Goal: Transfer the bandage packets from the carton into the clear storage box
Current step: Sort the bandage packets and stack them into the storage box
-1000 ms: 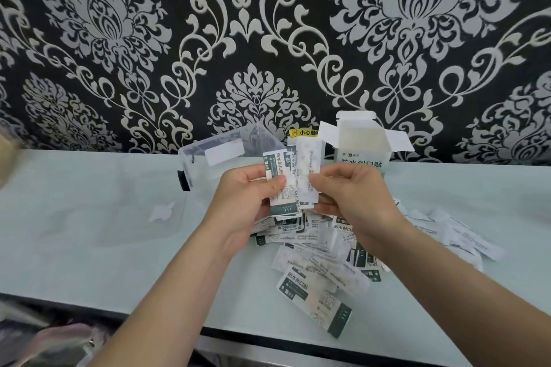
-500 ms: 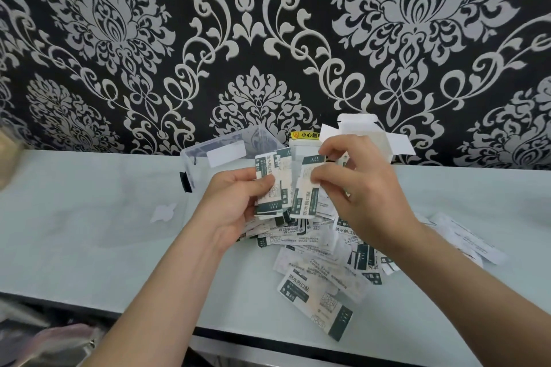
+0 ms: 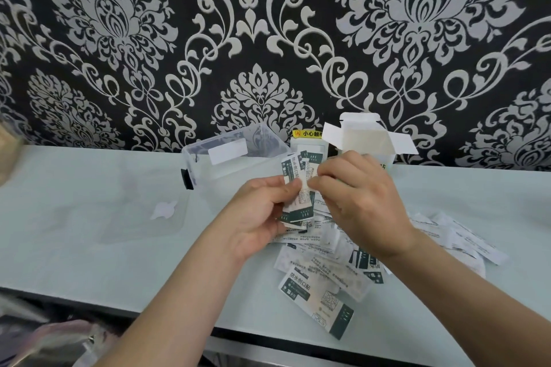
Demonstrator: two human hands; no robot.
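Head view. Left hand [image 3: 256, 217] at centre frame, fingers [image 3: 283, 186] curled round a packet stack [image 3: 298, 191] of bandage packets. The stack is upright, slightly fanned, held above the surface. Right hand [image 3: 357, 202] just right of it, back of hand to camera, fingers [image 3: 323, 185] bent and pinching the stack's right edge. How many packets it pinches, can't tell. Both hands are grasping the same stack.

Clear storage box [image 3: 262, 143] at upper centre behind the left hand, open on top, white label on its front wall, black latch [image 3: 187, 179] at its left end. Contents can't be read through the wall. Carton [image 3: 366, 143] is white, upright, top flaps open, just right of the box, behind the right hand, against the wall. Yellow sticker [image 3: 307, 133] on the wall between the 2.

Loose packets [image 3: 328, 250] are heaped on the pale surface [image 3: 89, 247] below the hands, spreading to right mid-frame. 1 front packet [image 3: 316, 298] lies green-and-white face up at the near side of the heap, close to the surface's front edge. Clear flat lid [image 3: 143, 217] lies on the surface left of the box. Black wallpaper [image 3: 119, 39] with silver damask fills the top half. Crumpled plastic bag [image 3: 44, 337] in the lower left corner, below the surface edge.
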